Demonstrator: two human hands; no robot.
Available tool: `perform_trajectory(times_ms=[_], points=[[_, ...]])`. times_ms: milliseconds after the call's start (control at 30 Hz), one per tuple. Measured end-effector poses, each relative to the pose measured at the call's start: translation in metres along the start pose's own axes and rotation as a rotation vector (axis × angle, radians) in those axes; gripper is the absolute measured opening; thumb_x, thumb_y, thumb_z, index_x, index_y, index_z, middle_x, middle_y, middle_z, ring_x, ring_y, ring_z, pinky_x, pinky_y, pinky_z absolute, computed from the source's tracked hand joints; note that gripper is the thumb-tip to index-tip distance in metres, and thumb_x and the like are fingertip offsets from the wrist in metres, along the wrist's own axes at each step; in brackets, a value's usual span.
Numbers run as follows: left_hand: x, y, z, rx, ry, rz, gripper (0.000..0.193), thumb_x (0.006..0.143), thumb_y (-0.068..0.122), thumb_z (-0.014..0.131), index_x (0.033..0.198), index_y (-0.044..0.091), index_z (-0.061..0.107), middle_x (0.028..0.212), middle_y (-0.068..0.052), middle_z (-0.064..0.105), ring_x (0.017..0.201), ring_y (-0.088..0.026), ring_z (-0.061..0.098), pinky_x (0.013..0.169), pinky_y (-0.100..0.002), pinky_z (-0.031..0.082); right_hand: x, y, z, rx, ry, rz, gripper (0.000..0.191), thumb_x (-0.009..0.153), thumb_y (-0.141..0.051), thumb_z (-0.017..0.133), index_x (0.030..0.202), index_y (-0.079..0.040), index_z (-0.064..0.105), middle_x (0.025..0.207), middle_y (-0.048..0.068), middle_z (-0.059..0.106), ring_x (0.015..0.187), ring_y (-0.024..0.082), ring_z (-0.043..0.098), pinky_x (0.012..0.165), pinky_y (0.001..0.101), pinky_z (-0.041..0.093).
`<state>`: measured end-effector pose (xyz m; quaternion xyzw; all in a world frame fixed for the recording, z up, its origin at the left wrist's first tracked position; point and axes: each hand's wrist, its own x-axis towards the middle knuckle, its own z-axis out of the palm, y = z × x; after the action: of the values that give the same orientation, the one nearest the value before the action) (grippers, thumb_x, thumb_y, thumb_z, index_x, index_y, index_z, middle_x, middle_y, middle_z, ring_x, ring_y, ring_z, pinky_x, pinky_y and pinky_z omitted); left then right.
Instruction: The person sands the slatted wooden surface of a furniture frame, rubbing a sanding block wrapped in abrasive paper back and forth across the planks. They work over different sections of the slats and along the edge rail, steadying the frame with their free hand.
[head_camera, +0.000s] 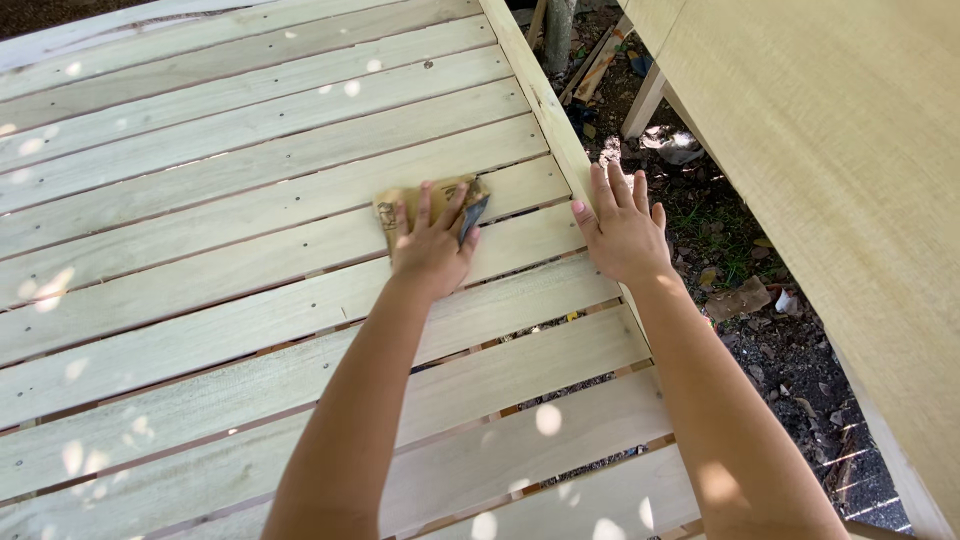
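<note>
A wide frame of pale wooden slats (200, 190) fills the view, with narrow gaps between the boards. My left hand (432, 245) presses flat on a folded brown sheet of sandpaper (410, 202), which lies on a slat near the frame's right side. My right hand (625, 228) rests palm down with fingers spread on the frame's right edge rail (540, 100), holding nothing. Both forearms reach in from the bottom of the view.
A large light-coloured wooden panel (840, 180) slopes along the right. Between it and the slats lies dark soil (770, 340) strewn with dry leaves, scraps and wood offcuts (600, 60). Spots of sunlight dapple the boards.
</note>
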<state>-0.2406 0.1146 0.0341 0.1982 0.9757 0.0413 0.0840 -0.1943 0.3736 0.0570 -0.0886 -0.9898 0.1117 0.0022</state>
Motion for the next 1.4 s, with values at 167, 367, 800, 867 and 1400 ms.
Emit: perform_trajectory(times_ms=[167,367,800,867,1400], points=[[-0.052,0.025,0.032,-0.045,0.087,0.134,0.061,0.106,0.048,0.016,0.163,0.026,0.016,0.172,0.006,0.007,0.157,-0.031,-0.002,0.125,-0.054,0.002,-0.002,0.003,0.003,-0.052,0.036,-0.056,0.072,0.104,-0.061,0.019,0.164,-0.022,0.014,0.172,0.005,0.011,0.157,0.037,0.004,0.123,0.0618,0.011],[-0.1,-0.032,0.039,-0.041,0.1,-0.023,0.062,0.106,0.047,0.018,0.164,0.027,0.013,0.17,0.005,0.008,0.157,-0.03,0.002,0.125,-0.053,0.004,-0.001,-0.004,0.005,-0.176,0.022,-0.082,0.072,0.102,-0.062,0.019,0.163,-0.024,0.017,0.171,0.005,0.011,0.156,0.037,0.002,0.121,0.0643,0.009],[-0.167,-0.013,0.037,-0.024,0.021,-0.064,0.06,0.104,0.047,0.021,0.162,0.033,0.017,0.169,0.008,0.006,0.155,-0.031,0.001,0.123,-0.055,0.003,-0.053,-0.056,0.057,-0.183,-0.022,-0.281,0.075,0.103,-0.059,0.022,0.162,-0.011,0.017,0.17,0.008,0.012,0.156,0.033,0.005,0.123,0.0539,0.005],[-0.147,-0.021,0.029,0.041,0.044,-0.112,0.059,0.107,0.048,0.02,0.161,0.027,0.018,0.172,0.007,0.005,0.156,-0.033,0.001,0.122,-0.055,0.005,-0.057,-0.06,0.058,-0.191,-0.032,-0.281,0.076,0.103,-0.058,0.023,0.161,-0.01,0.017,0.17,0.009,0.012,0.155,0.031,0.006,0.123,0.0527,0.005],[-0.159,-0.008,0.017,-0.061,-0.002,-0.099,0.056,0.106,0.049,0.017,0.161,0.04,0.017,0.171,0.01,0.006,0.158,-0.027,0.001,0.126,-0.053,0.001,-0.101,-0.052,0.053,-0.142,-0.025,-0.214,0.074,0.103,-0.056,0.024,0.161,-0.009,0.018,0.17,0.009,0.012,0.156,0.033,0.006,0.124,0.0535,0.005]])
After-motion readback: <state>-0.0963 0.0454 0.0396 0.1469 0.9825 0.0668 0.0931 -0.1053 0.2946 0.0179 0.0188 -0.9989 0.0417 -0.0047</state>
